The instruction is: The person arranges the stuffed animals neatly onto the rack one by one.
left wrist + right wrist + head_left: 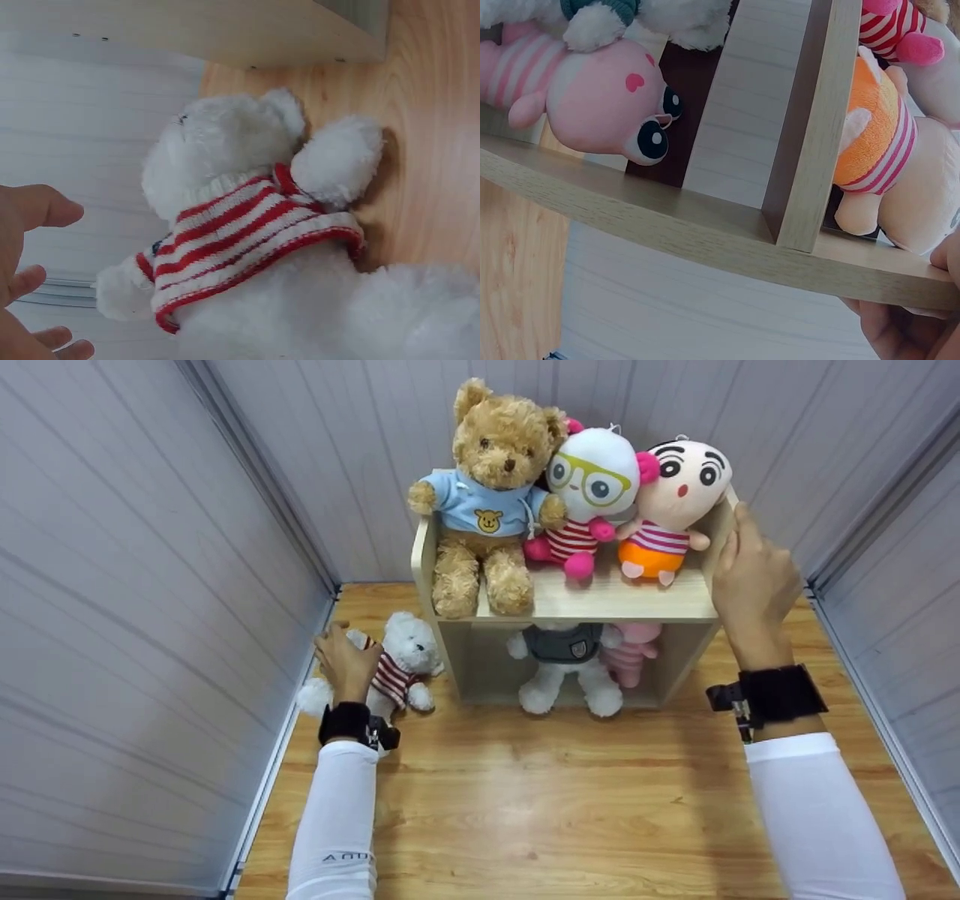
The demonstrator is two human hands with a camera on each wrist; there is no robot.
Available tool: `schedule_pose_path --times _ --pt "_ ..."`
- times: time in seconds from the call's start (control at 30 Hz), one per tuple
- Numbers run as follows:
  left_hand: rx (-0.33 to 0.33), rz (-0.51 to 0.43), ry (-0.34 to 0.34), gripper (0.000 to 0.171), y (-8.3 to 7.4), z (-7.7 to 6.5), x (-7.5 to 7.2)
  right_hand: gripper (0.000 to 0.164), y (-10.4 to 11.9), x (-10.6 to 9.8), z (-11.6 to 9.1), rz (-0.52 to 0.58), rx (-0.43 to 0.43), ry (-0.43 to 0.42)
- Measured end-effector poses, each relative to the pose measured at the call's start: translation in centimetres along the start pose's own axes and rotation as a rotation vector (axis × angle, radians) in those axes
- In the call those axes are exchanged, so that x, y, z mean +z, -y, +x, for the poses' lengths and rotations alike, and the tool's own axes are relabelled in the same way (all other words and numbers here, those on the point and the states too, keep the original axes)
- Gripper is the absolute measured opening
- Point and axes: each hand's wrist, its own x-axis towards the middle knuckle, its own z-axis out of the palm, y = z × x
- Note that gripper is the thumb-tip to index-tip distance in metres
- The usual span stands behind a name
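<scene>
A white teddy bear in a red-and-white striped sweater lies on the floor left of a small wooden shelf. Over its far side is my left hand, fingers spread; the left wrist view shows a gap between this hand and the bear. With my right hand I grip the shelf's right side panel near its top. In the right wrist view the thumb lies on the inner side and the fingers curl round the outer side.
On the shelf top sit a brown teddy bear, a doll with yellow glasses and a doll in orange shorts. Below are a white plush in a dark shirt and a pink doll. Walls close both sides.
</scene>
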Motion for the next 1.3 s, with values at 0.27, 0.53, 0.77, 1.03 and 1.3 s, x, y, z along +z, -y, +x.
schedule_pose_path --times 0.27,0.53,0.77,1.03,1.3 --pt "-0.024 0.064 0.135 0.097 2.0 -0.6 1.2 0.044 0.2 0.0 0.0 -0.004 0.01 0.022" --pt "-0.145 0.103 0.201 0.121 5.5 -1.6 2.8 0.044 0.3 0.0 0.0 -0.004 0.006 0.024" --pt "-0.187 0.036 0.172 0.128 7.3 -2.4 3.1 0.044 0.0 0.1 0.2 -0.013 0.018 0.04" --pt "-0.179 0.033 0.152 0.12 7.9 -3.0 3.8 0.045 0.3 0.0 -0.1 -0.011 0.003 0.046" --pt "-0.192 0.029 0.191 0.105 8.3 -3.9 4.2 0.044 0.2 0.0 0.0 0.007 -0.003 0.022"
